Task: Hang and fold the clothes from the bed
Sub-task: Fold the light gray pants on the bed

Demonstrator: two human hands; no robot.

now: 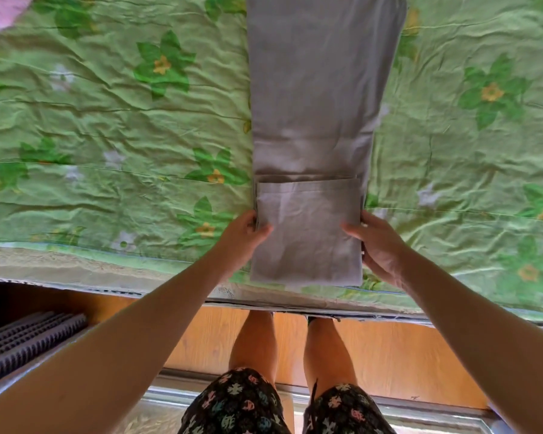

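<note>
Trousers point(311, 104) lie lengthwise on the bed point(107, 120), near end folded over at its edge. My left hand point(242, 236) and right hand point(381, 245) pinch that fold's sides, thumbs on top. I judge the cloth light and limp; grip both layers at the edges.

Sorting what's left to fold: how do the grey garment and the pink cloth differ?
The grey garment lies flat mid-bed; the pink cloth sits at the far left corner, mostly cropped. The left hand and right hand grip the grey garment's folded near end; the pink cloth is untouched. Both rest on the bedspread.
</note>
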